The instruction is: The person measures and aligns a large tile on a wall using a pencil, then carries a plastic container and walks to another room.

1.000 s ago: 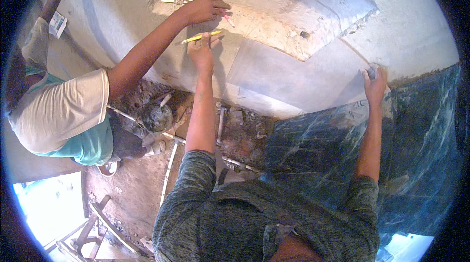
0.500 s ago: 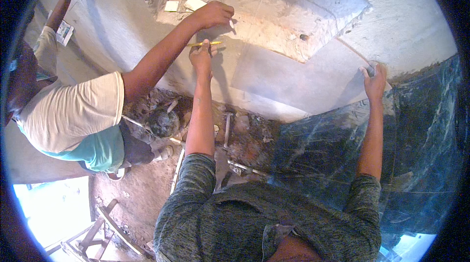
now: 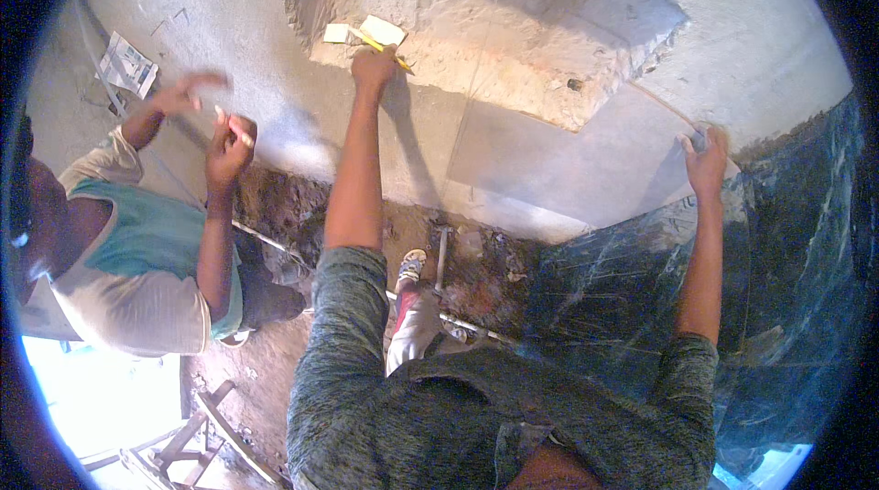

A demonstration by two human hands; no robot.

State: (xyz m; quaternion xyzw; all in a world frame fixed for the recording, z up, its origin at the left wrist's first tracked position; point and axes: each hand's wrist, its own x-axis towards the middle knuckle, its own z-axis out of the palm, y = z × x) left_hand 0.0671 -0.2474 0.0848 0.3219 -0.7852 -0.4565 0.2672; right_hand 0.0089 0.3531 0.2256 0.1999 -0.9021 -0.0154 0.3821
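Observation:
My left hand [image 3: 374, 69] holds a yellow pencil [image 3: 403, 63] against the wall at the lower edge of a rough recessed niche [image 3: 540, 23], near two small cream tile pieces [image 3: 384, 28]. My right hand [image 3: 706, 158] is at the right end of a large grey tile [image 3: 540, 147] on the wall, fingers curled round something dark that I cannot make out. A thin brown strip [image 3: 661, 103] runs from the niche's corner toward that hand.
A co-worker [image 3: 137, 252] at the left has both hands raised near a paper packet [image 3: 128, 62]. Below are rubble, white pipes [image 3: 441, 256] and a wooden frame [image 3: 206, 435]. Dark marbled tiles [image 3: 787, 261] cover the right wall. A bright opening [image 3: 92, 398] is at lower left.
My left hand has moved up and slightly left with the pencil. The co-worker's arm has withdrawn from the niche to the left. My right hand stays at the tile's end.

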